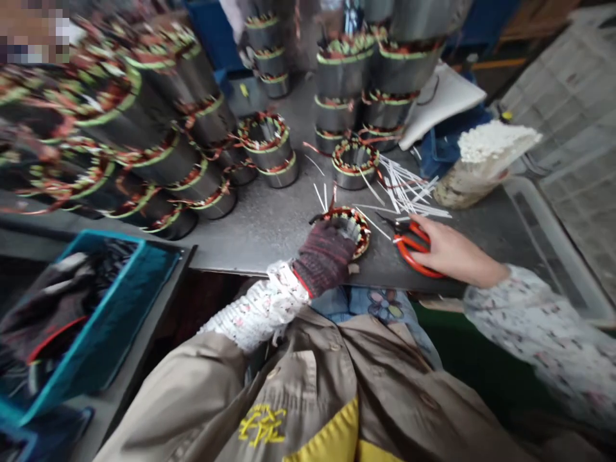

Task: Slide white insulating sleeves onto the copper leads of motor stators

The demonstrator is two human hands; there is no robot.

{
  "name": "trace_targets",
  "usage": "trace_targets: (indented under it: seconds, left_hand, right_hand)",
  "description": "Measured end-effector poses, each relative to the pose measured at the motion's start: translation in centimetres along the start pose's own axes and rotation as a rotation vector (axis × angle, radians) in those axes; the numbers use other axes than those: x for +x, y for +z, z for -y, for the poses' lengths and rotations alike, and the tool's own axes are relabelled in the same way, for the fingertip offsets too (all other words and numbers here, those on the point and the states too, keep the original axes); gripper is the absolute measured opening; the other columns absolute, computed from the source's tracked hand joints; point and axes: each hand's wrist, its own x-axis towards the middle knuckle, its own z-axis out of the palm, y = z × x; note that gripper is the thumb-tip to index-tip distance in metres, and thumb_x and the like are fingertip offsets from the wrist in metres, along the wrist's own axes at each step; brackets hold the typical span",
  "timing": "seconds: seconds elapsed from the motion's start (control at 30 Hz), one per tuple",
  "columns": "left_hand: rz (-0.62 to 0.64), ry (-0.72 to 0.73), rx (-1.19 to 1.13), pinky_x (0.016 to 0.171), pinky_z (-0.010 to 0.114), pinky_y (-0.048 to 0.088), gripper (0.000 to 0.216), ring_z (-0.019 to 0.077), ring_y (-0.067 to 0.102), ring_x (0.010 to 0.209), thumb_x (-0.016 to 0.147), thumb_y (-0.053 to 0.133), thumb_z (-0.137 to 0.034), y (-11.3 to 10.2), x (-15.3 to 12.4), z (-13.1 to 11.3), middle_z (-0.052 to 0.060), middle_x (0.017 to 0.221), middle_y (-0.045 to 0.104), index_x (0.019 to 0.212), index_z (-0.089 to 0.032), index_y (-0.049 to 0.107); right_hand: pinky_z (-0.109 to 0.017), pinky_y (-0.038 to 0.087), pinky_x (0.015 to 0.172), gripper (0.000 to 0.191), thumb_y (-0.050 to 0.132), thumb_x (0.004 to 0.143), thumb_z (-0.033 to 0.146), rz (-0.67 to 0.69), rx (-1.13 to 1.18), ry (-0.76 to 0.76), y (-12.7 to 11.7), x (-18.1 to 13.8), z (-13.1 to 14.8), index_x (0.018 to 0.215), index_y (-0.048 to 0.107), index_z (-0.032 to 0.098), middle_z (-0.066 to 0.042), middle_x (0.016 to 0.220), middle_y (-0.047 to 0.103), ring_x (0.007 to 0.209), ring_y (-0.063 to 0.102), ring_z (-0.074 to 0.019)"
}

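Observation:
My left hand (326, 251), in a dark knitted glove, grips the near left side of a motor stator (362, 239) at the front edge of the bench. The stator has copper windings and a pale slotted bore; the glove hides part of it, and some fingers are out of sight. To its right, my bare right hand (452, 250) is closed around the orange handles of scissors (414, 247). Their dark tips point left, a short way from the stator. Thin white strips (407, 189) lie scattered just beyond the scissors.
Another stator (355, 168) stands behind the strips. Stacked stators (158, 122) crowd the left, with more stacks (344, 83) at the back. A teal crate (115, 321) sits at lower left. On the right are a bag of white pieces (481, 170) and a clear tray (553, 237).

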Motion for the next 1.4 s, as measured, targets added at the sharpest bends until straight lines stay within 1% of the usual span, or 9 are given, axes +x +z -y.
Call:
trace_targets:
  seconds: [0.17, 0.37, 0.5, 0.6, 0.8, 0.93, 1.0, 1.17, 1.4]
  left_hand:
    - [-0.290, -0.165, -0.316, 0.103, 0.053, 0.057, 0.053, 0.0330, 0.075, 0.101, 0.083, 0.071, -0.073, 1.7, -1.2, 1.5, 0.011, 0.085, 0.077, 0.087, -0.020, 0.076]
    - [-0.510, -0.503, -0.573, 0.066, 0.040, 0.064, 0.058, 0.0200, 0.076, 0.072, 0.111, 0.022, -0.053, -1.3, -2.7, 6.1, 0.006, 0.088, 0.080, 0.113, -0.019, 0.070]
    - [-0.581, -0.551, -0.460, 0.082, 0.045, 0.065, 0.054, 0.0211, 0.075, 0.091, 0.107, 0.034, -0.060, -6.4, -0.2, 11.8, 0.006, 0.102, 0.079, 0.115, -0.018, 0.066]
    - [-0.563, -0.573, -0.262, 0.115, 0.061, 0.047, 0.051, 0.0317, 0.064, 0.121, 0.084, 0.074, -0.068, -10.3, 3.6, 17.6, 0.008, 0.107, 0.074, 0.090, -0.018, 0.068]
    - [-0.248, -0.524, 0.017, 0.115, 0.066, 0.044, 0.056, 0.0338, 0.065, 0.114, 0.075, 0.081, -0.070, -12.8, 8.3, 24.7, 0.003, 0.075, 0.067, 0.072, -0.017, 0.065]
    - [-0.550, -0.283, 0.127, 0.128, 0.076, 0.007, 0.053, 0.0389, 0.043, 0.145, 0.083, 0.080, -0.056, -9.6, 9.1, 20.7, 0.009, 0.128, 0.070, 0.118, -0.017, 0.069]
    - [-0.624, -0.153, 0.126, 0.132, 0.067, 0.011, 0.067, 0.0366, 0.038, 0.151, 0.084, 0.079, -0.047, -6.8, 10.3, 16.5, 0.011, 0.152, 0.057, 0.141, -0.020, 0.058]
    - [-0.168, -0.148, -0.023, 0.124, 0.054, 0.034, 0.050, 0.0308, 0.068, 0.119, 0.091, 0.069, -0.050, 0.0, 16.3, 8.1, 0.015, 0.118, 0.076, 0.125, -0.013, 0.069]
    - [-0.192, -0.152, -0.062, 0.121, 0.053, 0.036, 0.035, 0.0299, 0.070, 0.110, 0.093, 0.063, -0.046, 1.6, 16.0, 8.0, 0.012, 0.101, 0.079, 0.105, -0.015, 0.074]
  right_hand:
    - [-0.057, 0.052, 0.103, 0.051, 0.050, 0.092, 0.051, -0.446, 0.062, -0.112, 5.1, 0.5, -4.1, 0.128, 0.066, 0.017, -0.020, 0.130, 0.069, 0.119, 0.066, -0.0399]
    - [-0.058, 0.054, 0.094, 0.043, 0.047, 0.094, 0.051, -0.494, 0.024, -0.140, 7.4, 0.3, -4.3, 0.114, 0.071, 0.022, -0.016, 0.128, 0.071, 0.113, 0.068, -0.0388]
    - [-0.057, 0.054, 0.094, 0.046, 0.046, 0.094, 0.053, -0.486, 0.009, -0.118, 7.5, 0.6, -4.3, 0.112, 0.073, 0.021, -0.016, 0.130, 0.071, 0.114, 0.068, -0.0385]
    - [-0.056, 0.054, 0.095, 0.046, 0.046, 0.094, 0.052, -0.489, 0.009, -0.111, 7.7, 0.6, -4.4, 0.109, 0.075, 0.019, -0.016, 0.129, 0.072, 0.115, 0.068, -0.0378]
    - [-0.055, 0.055, 0.092, 0.041, 0.050, 0.095, 0.049, -0.503, 0.023, -0.121, 7.2, 0.3, -3.6, 0.106, 0.077, 0.019, -0.017, 0.127, 0.072, 0.113, 0.068, -0.0365]
    - [-0.054, 0.054, 0.098, 0.039, 0.049, 0.097, 0.040, -0.520, 0.015, -0.086, 6.6, 0.2, -2.7, 0.110, 0.076, 0.016, -0.019, 0.131, 0.069, 0.119, 0.065, -0.0364]
    - [-0.053, 0.053, 0.100, 0.036, 0.047, 0.097, 0.034, -0.526, 0.012, -0.052, 6.5, 0.2, -2.5, 0.110, 0.076, 0.016, -0.019, 0.131, 0.068, 0.119, 0.064, -0.0351]
    - [-0.056, 0.053, 0.100, 0.030, 0.050, 0.096, 0.028, -0.563, 0.055, -0.039, 6.6, 0.3, -2.7, 0.107, 0.076, 0.018, -0.018, 0.128, 0.069, 0.117, 0.063, -0.0349]
    - [-0.056, 0.054, 0.100, 0.022, 0.052, 0.093, 0.026, -0.693, 0.254, 0.035, 6.7, 0.3, -3.3, 0.097, 0.072, 0.019, -0.017, 0.114, 0.074, 0.111, 0.067, -0.0317]
